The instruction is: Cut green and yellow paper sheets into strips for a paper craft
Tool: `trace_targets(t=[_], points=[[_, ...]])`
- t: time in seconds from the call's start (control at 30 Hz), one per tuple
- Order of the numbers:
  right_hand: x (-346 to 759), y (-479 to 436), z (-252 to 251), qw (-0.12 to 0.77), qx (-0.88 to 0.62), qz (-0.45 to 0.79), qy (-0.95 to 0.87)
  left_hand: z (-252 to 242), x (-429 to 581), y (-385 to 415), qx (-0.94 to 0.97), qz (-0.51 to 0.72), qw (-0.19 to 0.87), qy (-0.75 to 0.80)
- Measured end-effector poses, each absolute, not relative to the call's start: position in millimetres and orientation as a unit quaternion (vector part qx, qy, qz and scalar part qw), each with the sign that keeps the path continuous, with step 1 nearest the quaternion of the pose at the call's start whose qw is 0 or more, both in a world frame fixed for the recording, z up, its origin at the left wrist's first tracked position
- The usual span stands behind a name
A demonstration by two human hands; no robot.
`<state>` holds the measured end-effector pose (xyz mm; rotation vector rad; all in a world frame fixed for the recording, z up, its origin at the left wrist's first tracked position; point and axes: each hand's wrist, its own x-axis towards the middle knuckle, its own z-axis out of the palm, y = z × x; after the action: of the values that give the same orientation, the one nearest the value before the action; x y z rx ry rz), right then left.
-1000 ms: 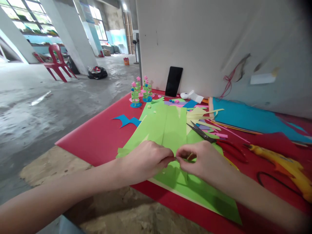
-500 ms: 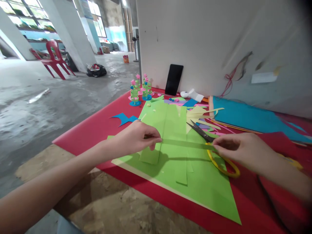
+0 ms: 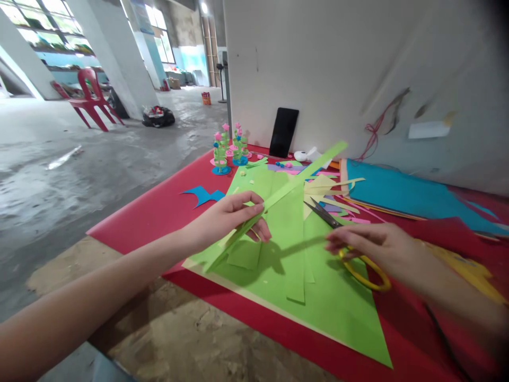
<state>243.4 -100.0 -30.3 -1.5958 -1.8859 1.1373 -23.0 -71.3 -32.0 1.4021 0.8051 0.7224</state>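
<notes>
My left hand (image 3: 234, 215) is closed, pinching a long light-green paper strip (image 3: 304, 175) between thumb and fingers. The strip slants up to the right, with its lower end toward the front left. Under it lie green paper sheets (image 3: 334, 313) and a narrower green piece (image 3: 295, 265). My right hand (image 3: 358, 241) hovers above the yellow handles of the scissors (image 3: 376, 278), its curled fingers blurred by motion. Whether those fingers touch the handles cannot be told. The scissors' dark blades are slightly apart, pointing to the back left.
Small paper plants (image 3: 220, 156) stand at the back left near a blue paper scrap (image 3: 202, 195). A black phone (image 3: 283, 132) leans on the wall. Blue sheets (image 3: 409, 188) and coloured paper strips lie at the back right. A yellow object (image 3: 461, 265) is partly behind my right arm.
My right hand has let go of the strip's end and shifted left over the scissors. The strip has swung from level to a steep slant in my left hand.
</notes>
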Motion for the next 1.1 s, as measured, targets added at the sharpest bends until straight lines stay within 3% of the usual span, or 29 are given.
trace_targets(t=[0.13,0.3,0.8,1.1], points=[[186.0,-113.9,-37.1,0.286,-0.506,0.534,-0.615,-36.9,-8.3,-82.7,0.539,0.298,0.729,0.298],[145.8,-118.3,-37.0,0.333,-0.428,0.63,-0.555,-39.1,2.6,-95.7,0.554,0.255,0.733,0.301],[180.8,-99.9,-33.0,0.365,-0.419,0.648,-0.522,-37.6,-1.6,-94.3,0.542,0.24,0.748,0.299],[223.7,-89.4,-13.3,0.399,-0.512,0.564,-0.511,-37.6,-4.1,-93.0,0.542,0.239,0.749,0.297]])
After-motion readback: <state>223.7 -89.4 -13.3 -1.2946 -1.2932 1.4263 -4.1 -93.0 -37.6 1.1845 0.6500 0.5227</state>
